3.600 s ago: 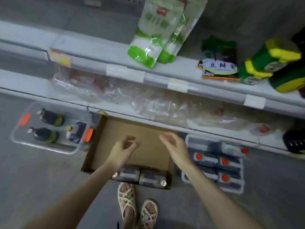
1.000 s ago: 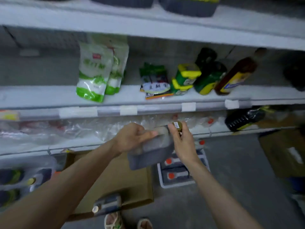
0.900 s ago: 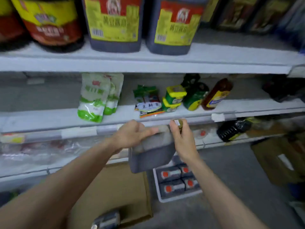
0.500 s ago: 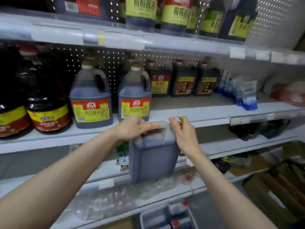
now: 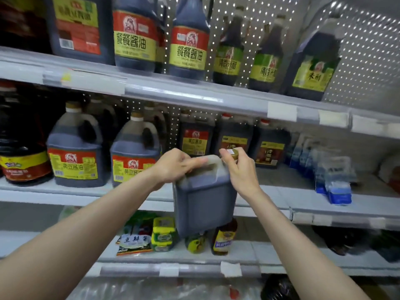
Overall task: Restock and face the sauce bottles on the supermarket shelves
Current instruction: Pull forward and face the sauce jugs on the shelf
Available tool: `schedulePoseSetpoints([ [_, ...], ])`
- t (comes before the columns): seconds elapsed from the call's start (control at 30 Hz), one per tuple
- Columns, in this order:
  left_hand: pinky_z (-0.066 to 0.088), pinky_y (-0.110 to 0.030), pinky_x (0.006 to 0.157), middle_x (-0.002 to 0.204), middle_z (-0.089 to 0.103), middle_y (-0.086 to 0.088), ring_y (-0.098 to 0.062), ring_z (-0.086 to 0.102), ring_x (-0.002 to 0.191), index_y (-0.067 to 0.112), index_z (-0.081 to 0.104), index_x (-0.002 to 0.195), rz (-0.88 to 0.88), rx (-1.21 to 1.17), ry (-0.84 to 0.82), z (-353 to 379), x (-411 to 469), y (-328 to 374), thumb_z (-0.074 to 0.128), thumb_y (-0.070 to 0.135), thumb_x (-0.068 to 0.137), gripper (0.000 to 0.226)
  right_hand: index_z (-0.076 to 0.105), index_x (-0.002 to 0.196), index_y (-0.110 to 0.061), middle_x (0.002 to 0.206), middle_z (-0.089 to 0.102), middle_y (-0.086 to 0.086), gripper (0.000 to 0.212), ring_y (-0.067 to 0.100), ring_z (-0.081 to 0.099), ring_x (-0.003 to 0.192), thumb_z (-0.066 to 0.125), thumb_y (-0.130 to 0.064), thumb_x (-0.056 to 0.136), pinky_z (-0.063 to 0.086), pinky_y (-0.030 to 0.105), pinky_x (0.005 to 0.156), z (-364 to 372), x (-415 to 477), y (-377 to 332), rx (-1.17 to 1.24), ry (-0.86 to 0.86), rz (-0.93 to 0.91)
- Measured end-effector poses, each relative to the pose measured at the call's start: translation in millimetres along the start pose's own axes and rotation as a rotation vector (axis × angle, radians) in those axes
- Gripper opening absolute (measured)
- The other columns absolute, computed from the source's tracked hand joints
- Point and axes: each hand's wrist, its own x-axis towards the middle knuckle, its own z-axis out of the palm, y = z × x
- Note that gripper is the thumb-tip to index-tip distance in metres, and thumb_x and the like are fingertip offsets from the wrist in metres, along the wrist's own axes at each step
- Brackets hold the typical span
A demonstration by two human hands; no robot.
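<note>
Clearly, in the head view, the dark square plastic sauce jug [image 5: 205,202] hangs in the air in front of the white middle shelf [image 5: 279,187], its base below the shelf's front edge. The left hand [image 5: 176,165] is wrapped round the top handle and the right hand [image 5: 241,169] pinches the yellow cap [image 5: 232,152]. If the jug is pushed in at this height, the base would likely catch the edge. A pinch on the cap alone steadies little, so the jug could swing into the red-labelled round jug [image 5: 134,154] just left. The small amber bottle [image 5: 223,237] stands right below a drop.
</note>
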Motion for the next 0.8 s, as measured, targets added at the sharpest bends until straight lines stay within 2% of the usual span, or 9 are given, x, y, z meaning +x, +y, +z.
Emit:
schedulePoseSetpoints([
  [0.1, 0.029, -0.015, 0.044, 0.039, 0.038, 0.014, -0.002, 0.035, 0.041, 0.02, 0.052, 0.047, -0.011, -0.001, 0.115, 11.1, 20.4, 8.7, 0.067, 0.054, 0.079, 0.049, 0.057, 0.093, -0.01, 0.078, 0.063, -0.003, 0.038, 0.018, 0.061, 0.078, 0.053, -0.048, 0.093, 0.045, 0.037, 0.072, -2.5, 25.0, 12.3, 0.047, -0.008, -0.017],
  [0.2, 0.027, -0.018, 0.044, 0.045, 0.037, 0.01, -0.007, 0.032, 0.045, 0.017, 0.049, 0.05, -0.006, 0.036, 0.183, 15.7, 39.8, 9.0, 0.068, 0.051, 0.08, 0.05, 0.056, 0.09, -0.009, 0.078, 0.062, -0.002, 0.037, 0.019, 0.06, 0.077, 0.053, -0.046, 0.093, 0.045, 0.037, 0.072, 2.8, 42.2, 22.4, 0.09, -0.008, -0.012],
  [0.27, 0.027, -0.017, 0.043, 0.047, 0.036, 0.008, -0.006, 0.031, 0.046, 0.016, 0.05, 0.05, -0.008, 0.061, 0.222, 16.7, 51.0, 5.8, 0.069, 0.048, 0.081, 0.049, 0.053, 0.083, -0.012, 0.075, 0.058, -0.003, 0.035, 0.017, 0.057, 0.073, 0.052, -0.045, 0.094, 0.04, 0.034, 0.066, 8.9, 52.3, 28.1, 0.101, -0.019, 0.003],
  [0.33, 0.031, -0.017, 0.045, 0.049, 0.041, 0.008, -0.004, 0.035, 0.047, 0.012, 0.06, 0.054, -0.011, 0.072, 0.254, 17.5, 61.5, 0.7, 0.07, 0.047, 0.081, 0.045, 0.051, 0.08, -0.014, 0.074, 0.054, -0.005, 0.035, 0.015, 0.054, 0.072, 0.053, -0.045, 0.094, 0.034, 0.029, 0.065, 15.3, 61.5, 32.8, 0.098, -0.023, 0.031],
  [0.47, 0.037, -0.028, 0.059, 0.062, 0.049, -0.001, -0.01, 0.042, 0.062, -0.003, 0.07, 0.074, -0.01, 0.087, 0.303, 15.6, 81.8, -12.5, 0.07, 0.053, 0.078, 0.056, 0.061, 0.105, 0.003, 0.082, 0.059, 0.007, 0.058, 0.031, 0.059, 0.089, 0.051, -0.053, 0.092, 0.038, 0.032, 0.072, 26.9, 79.8, 40.1, 0.097, -0.013, 0.068],
  [0.53, 0.037, -0.029, 0.059, 0.063, 0.05, -0.001, -0.009, 0.042, 0.062, -0.003, 0.07, 0.074, -0.01, 0.093, 0.315, 16.9, 88.5, -15.9, 0.07, 0.054, 0.078, 0.057, 0.058, 0.119, 0.004, 0.085, 0.061, 0.01, 0.063, 0.035, 0.06, 0.096, 0.051, -0.053, 0.092, 0.04, 0.034, 0.075, 30.0, 85.3, 44.4, 0.103, -0.008, 0.067],
  [0.67, 0.033, -0.017, 0.048, 0.051, 0.045, 0.008, -0.001, 0.039, 0.05, 0.003, 0.064, 0.062, -0.022, 0.092, 0.337, 22.9, 90.5, -12.0, 0.07, 0.05, 0.08, 0.05, 0.047, 0.134, -0.001, 0.112, 0.064, 0.022, 0.061, 0.036, 0.056, 0.11, 0.051, -0.046, 0.094, 0.035, 0.029, 0.077, 27.6, 87.2, 50.2, 0.128, -0.029, 0.073],
  [0.73, 0.034, -0.016, 0.049, 0.047, 0.046, 0.013, 0.001, 0.043, 0.049, 0.013, 0.057, 0.058, -0.037, 0.055, 0.353, 26.3, 88.7, -11.9, 0.068, 0.047, 0.082, 0.043, 0.044, 0.137, -0.004, 0.113, 0.064, 0.018, 0.058, 0.034, 0.056, 0.111, 0.05, -0.045, 0.096, 0.034, 0.026, 0.076, 25.9, 85.6, 48.3, 0.164, -0.067, 0.104],
  [0.8, 0.037, -0.021, 0.056, 0.058, 0.053, 0.01, -0.005, 0.051, 0.06, 0.018, 0.055, 0.064, -0.032, -0.026, 0.384, 31.8, 85.4, -15.4, 0.065, 0.044, 0.086, 0.036, 0.042, 0.138, -0.006, 0.105, 0.06, 0.007, 0.053, 0.026, 0.056, 0.107, 0.047, -0.041, 0.099, 0.033, 0.022, 0.074, 25.5, 79.9, 46.0, 0.221, -0.093, 0.142],
])
